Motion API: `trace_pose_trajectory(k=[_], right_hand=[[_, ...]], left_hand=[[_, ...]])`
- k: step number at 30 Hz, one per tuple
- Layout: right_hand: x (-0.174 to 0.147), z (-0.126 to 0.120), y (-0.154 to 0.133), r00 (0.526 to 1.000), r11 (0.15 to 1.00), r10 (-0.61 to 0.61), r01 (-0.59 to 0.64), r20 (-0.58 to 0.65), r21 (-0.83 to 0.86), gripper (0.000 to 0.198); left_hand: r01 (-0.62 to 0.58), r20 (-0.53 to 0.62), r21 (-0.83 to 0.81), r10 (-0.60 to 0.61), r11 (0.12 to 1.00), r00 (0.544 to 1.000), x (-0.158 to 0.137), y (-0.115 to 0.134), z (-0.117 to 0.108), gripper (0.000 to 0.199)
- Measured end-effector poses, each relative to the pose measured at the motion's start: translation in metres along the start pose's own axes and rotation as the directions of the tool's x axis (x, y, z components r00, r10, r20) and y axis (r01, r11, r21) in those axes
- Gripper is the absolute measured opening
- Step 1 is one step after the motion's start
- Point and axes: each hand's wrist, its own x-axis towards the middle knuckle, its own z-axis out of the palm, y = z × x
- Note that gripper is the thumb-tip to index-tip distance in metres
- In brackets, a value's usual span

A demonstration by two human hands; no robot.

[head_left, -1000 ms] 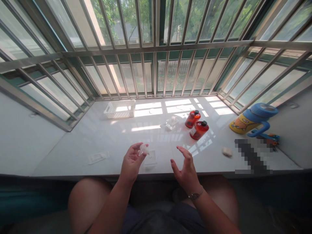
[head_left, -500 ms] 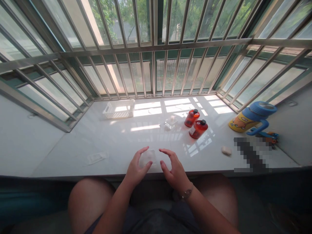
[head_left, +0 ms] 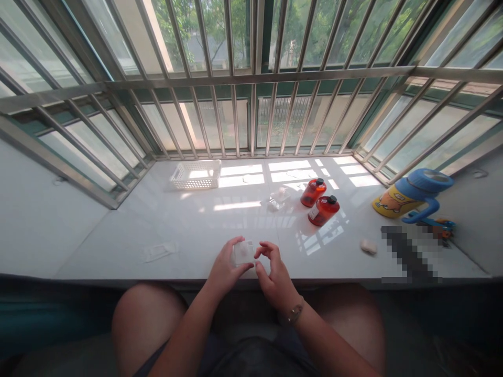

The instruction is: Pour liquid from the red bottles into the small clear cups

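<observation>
A small clear, square plastic box point(head_left: 244, 252) is at the front of the white counter. My left hand point(head_left: 227, 267) grips it from the left, thumb along the near edge and fingers at the far edge. Just right of the box is my right hand point(head_left: 275, 272), its fingers bent and the thumb apart from them. Nothing shows between those fingers, and whether the tips touch the box I cannot tell. Farther back stands another clear object point(head_left: 279, 198), its shape blurred by glare.
Two red bottles point(head_left: 313, 192) with black caps stand behind to the right. A blue and yellow handled flask point(head_left: 408, 195) leans at the far right, near a pale lump point(head_left: 368, 246). A white perforated basket point(head_left: 196, 175) lies by the window bars, a clear packet point(head_left: 159, 252) at left.
My left hand has closed on the clear box. My right hand has come nearer to it, with its fingers more bent. The whole view has shifted slightly.
</observation>
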Motion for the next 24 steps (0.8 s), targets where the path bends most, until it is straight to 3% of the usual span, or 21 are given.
trace_pose_trajectory(k=[6, 13, 18, 24], right_hand=[[0.0028, 0.0066, 0.0011, 0.996, 0.994, 0.034, -0.042, 0.087, 0.099, 0.061], [0.0009, 0.0032, 0.0030, 0.998, 0.995, 0.067, -0.066, -0.008, 0.072, 0.051], [-0.0004, 0.0034, -0.0021, 0.995, 0.995, 0.038, -0.046, 0.089, 0.090, 0.064], [-0.0024, 0.0033, 0.0040, 0.994, 0.995, 0.092, -0.090, -0.051, 0.049, 0.048]], left_hand=[[-0.010, -0.016, -0.034, 0.010, 0.999, 1.000, 0.0010, 0.0006, -0.0005, 0.072], [0.002, -0.006, -0.015, -0.002, 1.000, 1.000, 0.0015, -0.0031, 0.0001, 0.074], [-0.014, -0.003, -0.020, 0.014, 1.000, 1.000, 0.0015, -0.0046, 0.0001, 0.073], [-0.004, -0.021, -0.016, 0.003, 1.000, 1.000, 0.0007, -0.0020, -0.0001, 0.074]])
